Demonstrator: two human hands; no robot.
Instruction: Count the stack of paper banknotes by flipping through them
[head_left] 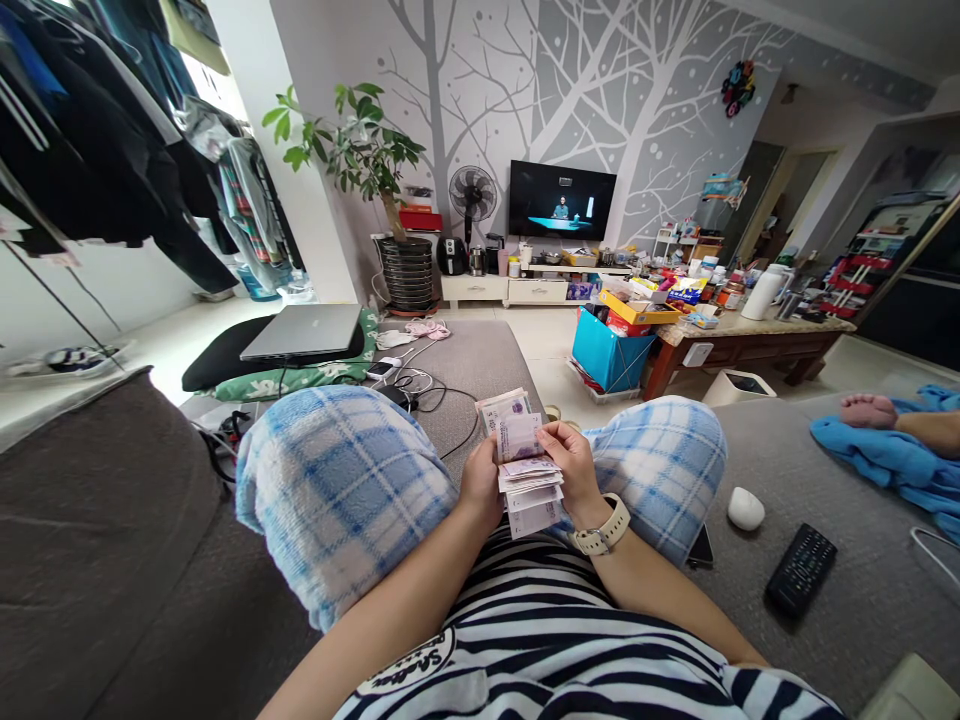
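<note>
Purplish paper banknotes point(517, 440) spread in a loose stack just below and right of the frame's centre. My left hand point(482, 478) curls around their left edge, gripping; my right hand point(574, 464) pinches them opposite, both forearms point(424, 570) angling inward from below.

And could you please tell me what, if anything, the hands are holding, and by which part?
A bundle of pale purple paper banknotes: the left hand holds its left edge, the right hand its right edge.
</note>
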